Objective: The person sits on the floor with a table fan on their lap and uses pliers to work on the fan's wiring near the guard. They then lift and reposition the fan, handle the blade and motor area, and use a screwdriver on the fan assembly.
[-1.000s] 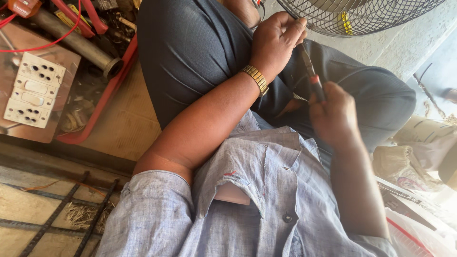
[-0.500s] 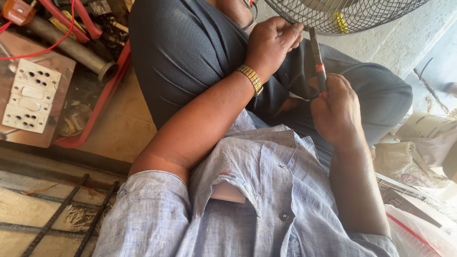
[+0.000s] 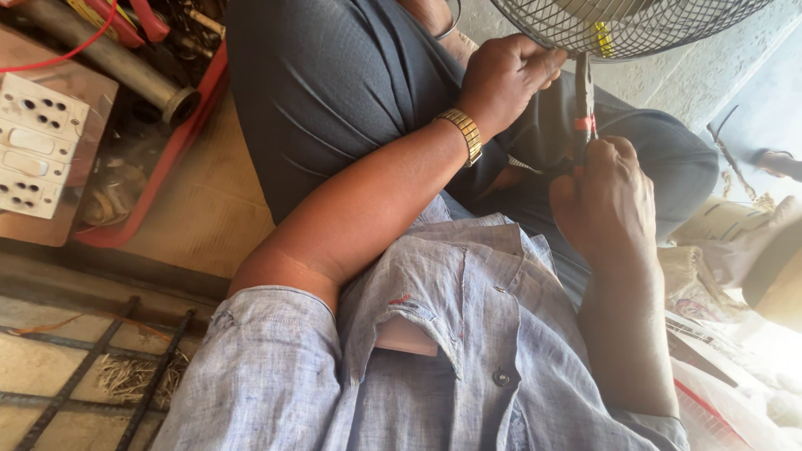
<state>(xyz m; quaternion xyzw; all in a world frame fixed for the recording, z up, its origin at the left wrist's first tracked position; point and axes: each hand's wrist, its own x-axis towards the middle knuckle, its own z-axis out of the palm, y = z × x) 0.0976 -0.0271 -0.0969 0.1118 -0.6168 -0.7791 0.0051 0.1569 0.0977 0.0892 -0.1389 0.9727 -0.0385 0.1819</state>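
Observation:
My left hand (image 3: 510,77), with a gold watch (image 3: 464,134) on its wrist, curls its fingers against the lower rim of a wire fan guard (image 3: 622,25). A little below it, my right hand (image 3: 606,194) is closed round the handle of a slim dark tool with an orange-red band (image 3: 584,104). The tool's tip points up to the guard's rim beside my left fingers. Both hands work over my lap in dark trousers (image 3: 334,83). What lies between the left fingers is hidden.
A white switch-and-socket board (image 3: 33,146) on a wooden plate lies at the left. Behind it are a metal pipe (image 3: 125,67) and a red tray edge (image 3: 159,171). Metal bars (image 3: 92,367) cross the floor at lower left. Sacks and paper (image 3: 735,250) lie at the right.
The tool has swung from slanted to nearly upright, its tip now at the fan guard's rim. My right hand rose slightly with it; my left hand stayed at the rim.

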